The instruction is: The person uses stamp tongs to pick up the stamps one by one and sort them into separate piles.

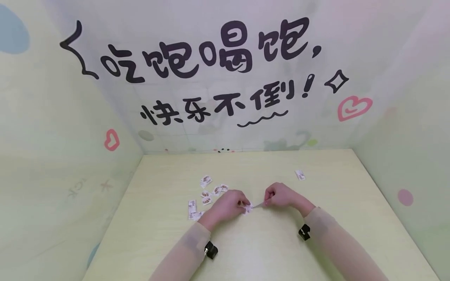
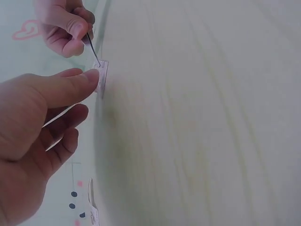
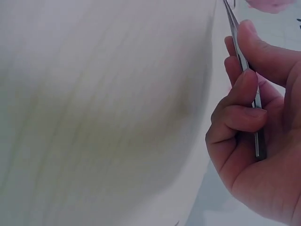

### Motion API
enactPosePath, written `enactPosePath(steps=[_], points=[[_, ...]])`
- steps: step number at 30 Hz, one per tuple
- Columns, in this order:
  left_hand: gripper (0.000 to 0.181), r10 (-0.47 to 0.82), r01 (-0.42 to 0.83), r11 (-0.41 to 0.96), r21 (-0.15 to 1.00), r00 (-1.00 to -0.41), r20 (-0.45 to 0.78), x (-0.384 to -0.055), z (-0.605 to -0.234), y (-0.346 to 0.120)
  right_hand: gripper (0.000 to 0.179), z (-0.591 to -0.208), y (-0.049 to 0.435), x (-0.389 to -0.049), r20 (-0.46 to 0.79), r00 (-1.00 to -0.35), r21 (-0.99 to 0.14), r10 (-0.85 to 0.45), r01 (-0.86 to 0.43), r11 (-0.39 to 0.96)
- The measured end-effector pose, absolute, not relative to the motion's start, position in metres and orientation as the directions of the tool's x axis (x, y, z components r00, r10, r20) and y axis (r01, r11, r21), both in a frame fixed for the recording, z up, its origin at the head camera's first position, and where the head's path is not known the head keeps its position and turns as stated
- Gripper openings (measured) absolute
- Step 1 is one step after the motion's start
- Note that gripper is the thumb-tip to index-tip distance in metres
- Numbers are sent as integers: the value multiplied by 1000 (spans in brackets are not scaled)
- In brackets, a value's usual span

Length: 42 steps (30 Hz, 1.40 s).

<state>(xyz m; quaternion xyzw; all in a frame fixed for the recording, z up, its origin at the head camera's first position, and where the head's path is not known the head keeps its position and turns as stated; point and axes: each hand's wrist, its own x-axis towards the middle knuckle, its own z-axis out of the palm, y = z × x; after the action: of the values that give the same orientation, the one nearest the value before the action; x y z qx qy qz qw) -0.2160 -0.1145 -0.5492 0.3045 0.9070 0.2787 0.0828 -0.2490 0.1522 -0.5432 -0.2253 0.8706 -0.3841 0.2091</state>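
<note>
My left hand (image 1: 226, 203) pinches a small white printed paper piece (image 2: 103, 77) between thumb and finger, just above the table. From the other side, my right hand (image 1: 282, 195) grips metal tweezers (image 3: 257, 134), its fingers curled round the shaft and the thumb along it. Their thin tips meet the paper piece close to my left thumb, as the left wrist view shows. In the right wrist view the tips run off the top edge.
Several similar printed pieces (image 1: 207, 200) lie left of my left hand, with more (image 1: 192, 207) by its wrist. A lone printed piece (image 1: 300, 174) lies at the back right. Pale walls with writing enclose the wooden table (image 1: 253, 249).
</note>
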Motion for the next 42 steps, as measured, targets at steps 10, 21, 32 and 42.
enactPosePath(steps=[10,21,32,42], points=[[23,632,506,649,568,-774,-33,-218,-547,-116,14,-540,151,-248,-212,-812,-748,-543,-223,625],[21,533,404,674,619,-846,-28,-213,-549,-113,15,-546,147,-230,-210,-882,-755,-423,-128,643],[24,347,250,737,628,-937,-34,-201,-553,-101,18,-553,136,-201,-225,-924,-759,-309,-33,651],[26,319,236,758,609,-947,-30,-198,-556,-97,18,-557,136,-198,-207,-938,-752,-279,-30,659]])
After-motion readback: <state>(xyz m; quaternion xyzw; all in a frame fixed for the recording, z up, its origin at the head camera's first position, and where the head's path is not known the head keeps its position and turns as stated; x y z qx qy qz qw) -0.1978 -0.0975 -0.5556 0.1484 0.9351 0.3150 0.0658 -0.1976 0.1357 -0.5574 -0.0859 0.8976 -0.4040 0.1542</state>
